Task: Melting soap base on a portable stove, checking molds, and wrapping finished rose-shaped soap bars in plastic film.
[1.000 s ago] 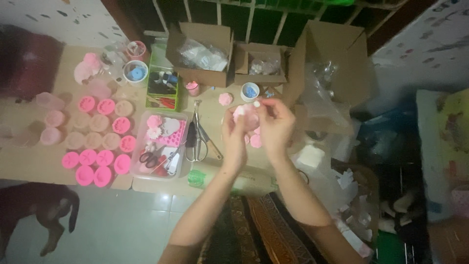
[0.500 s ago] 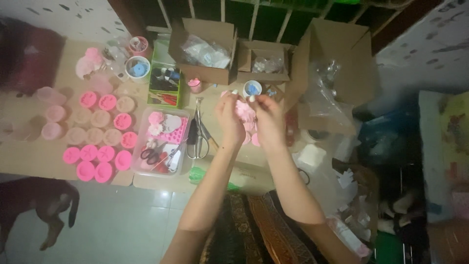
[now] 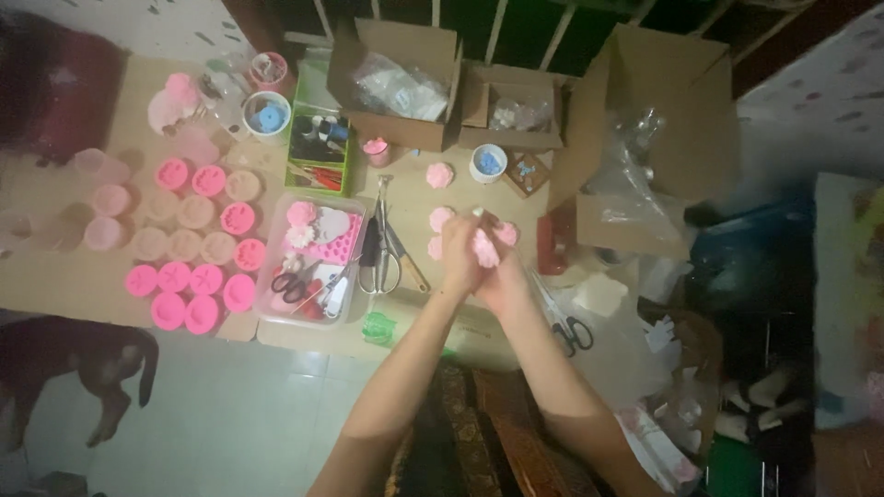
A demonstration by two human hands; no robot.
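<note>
Both hands meet over the middle of a low cardboard-covered table. My left hand and my right hand together clasp a small pink flower-shaped piece between their fingers. More pink flower pieces lie around them: one just left of my left hand, one below it, one farther back. A small white cup with blue contents stands behind the hands.
Several round pink moulds fill the table's left. A clear tray holds scissors and pink bits; pliers lie beside it. Open cardboard boxes line the back, a green box too. Black scissors lie at right. A dog stands on the tiled floor.
My hands, first raised near the white cup, have come closer to me and lower over the table, still pressed together around the pink piece.
</note>
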